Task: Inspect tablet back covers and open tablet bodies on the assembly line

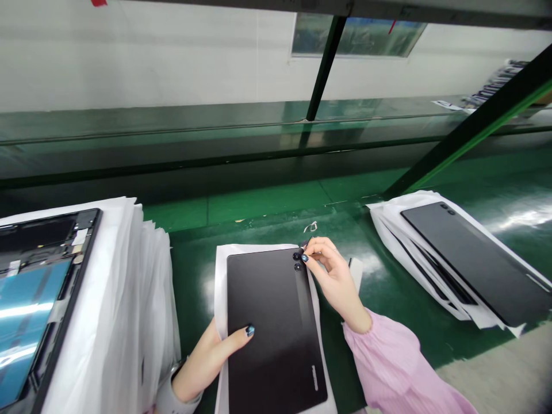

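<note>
A dark grey tablet (pixel 271 322) lies with its back face up on a white paper sheet (pixel 221 270), two round camera lenses at its upper right corner. My left hand (pixel 211 353) grips its left edge, thumb flat on the back and the other fingers hidden beneath. At the lens corner, my right hand (pixel 334 282) has thumb and fingertips pinched together. Whatever is between those fingertips is too small to make out. Just beyond them, a small pale loop-shaped scrap (pixel 311 227) rests on the green bench.
Left stands a tall stack of white sheets (pixel 125 310), topped by an opened tablet (pixel 37 305) showing its insides. On the right, another tablet (pixel 470 259) tops a lower stack with white sheets. A slanted green post (pixel 474 123) rises behind; a ledge runs along the back.
</note>
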Available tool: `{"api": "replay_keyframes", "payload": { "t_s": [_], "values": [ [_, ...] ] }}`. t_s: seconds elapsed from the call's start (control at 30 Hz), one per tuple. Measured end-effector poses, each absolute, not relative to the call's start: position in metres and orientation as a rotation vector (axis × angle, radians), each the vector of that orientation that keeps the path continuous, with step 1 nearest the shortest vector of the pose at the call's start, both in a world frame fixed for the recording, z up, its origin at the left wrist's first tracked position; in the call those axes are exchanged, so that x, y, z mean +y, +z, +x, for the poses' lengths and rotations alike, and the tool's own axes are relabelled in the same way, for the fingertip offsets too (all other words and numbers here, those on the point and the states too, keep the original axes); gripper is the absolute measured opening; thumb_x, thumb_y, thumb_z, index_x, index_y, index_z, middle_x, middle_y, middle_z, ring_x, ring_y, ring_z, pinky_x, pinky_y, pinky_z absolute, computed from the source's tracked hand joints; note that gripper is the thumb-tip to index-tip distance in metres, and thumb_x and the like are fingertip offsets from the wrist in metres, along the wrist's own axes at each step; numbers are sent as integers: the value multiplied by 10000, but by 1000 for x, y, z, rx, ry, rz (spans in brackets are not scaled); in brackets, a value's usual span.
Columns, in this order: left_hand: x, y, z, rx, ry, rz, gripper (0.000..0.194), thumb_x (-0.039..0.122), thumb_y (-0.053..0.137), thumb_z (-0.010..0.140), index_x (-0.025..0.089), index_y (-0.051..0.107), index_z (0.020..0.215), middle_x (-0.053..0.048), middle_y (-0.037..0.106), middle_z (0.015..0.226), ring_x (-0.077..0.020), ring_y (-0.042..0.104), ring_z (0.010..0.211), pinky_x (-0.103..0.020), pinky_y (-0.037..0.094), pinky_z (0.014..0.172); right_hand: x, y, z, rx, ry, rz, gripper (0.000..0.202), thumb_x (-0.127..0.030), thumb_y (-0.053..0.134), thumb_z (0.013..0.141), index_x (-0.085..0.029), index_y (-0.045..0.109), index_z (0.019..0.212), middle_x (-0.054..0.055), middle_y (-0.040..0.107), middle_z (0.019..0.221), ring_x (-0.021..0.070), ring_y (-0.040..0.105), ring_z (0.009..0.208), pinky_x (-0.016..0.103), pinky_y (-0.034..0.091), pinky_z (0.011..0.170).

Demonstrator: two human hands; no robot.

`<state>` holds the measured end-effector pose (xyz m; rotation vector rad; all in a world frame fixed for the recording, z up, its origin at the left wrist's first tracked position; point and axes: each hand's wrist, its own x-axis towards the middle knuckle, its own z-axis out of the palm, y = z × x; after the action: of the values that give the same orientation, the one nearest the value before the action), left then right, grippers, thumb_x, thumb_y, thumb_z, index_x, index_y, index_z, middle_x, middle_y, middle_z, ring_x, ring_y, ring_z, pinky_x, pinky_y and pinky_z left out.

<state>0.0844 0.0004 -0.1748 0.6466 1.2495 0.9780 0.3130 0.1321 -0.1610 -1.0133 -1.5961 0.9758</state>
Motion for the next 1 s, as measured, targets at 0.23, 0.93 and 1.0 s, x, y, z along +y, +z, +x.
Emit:
{"api": "replay_keyframes", "payload": {
  "t_s": [0.23, 0.93, 1.0],
  "values": [
    [1, -170, 86, 1219, 977, 622, 619, 532, 808, 744, 208, 695, 1257, -72, 662, 1387, -344, 545, 1329, -428, 392, 1165, 132, -157, 311, -1609, 997, -1010, 87, -225, 630, 918, -234, 635, 832, 57, 571, 949, 212, 586, 891, 321, 524, 704],
    [0, -170, 87, 1210, 1021, 576, 640, 480, 830, 740, 220, 673, 1304, -69, 756, 1219, -351, 577, 1297, -468, 406, 1164, 128, -155, 313, -1778, 838, -961, 286, -80, 534, 891, -259, 706, 1033, 97, 605, 1172, 229, 627, 999, 383, 554, 798],
    [1, -170, 87, 1205, 1022, 579, 649, 471, 826, 742, 214, 662, 1315, -76, 736, 1263, -355, 570, 1305, -476, 399, 1168, 128, -156, 313, -1808, 822, -969, 260, -81, 545, 888, -253, 705, 999, 96, 607, 1155, 228, 626, 976, 393, 552, 805]
  ]
}}
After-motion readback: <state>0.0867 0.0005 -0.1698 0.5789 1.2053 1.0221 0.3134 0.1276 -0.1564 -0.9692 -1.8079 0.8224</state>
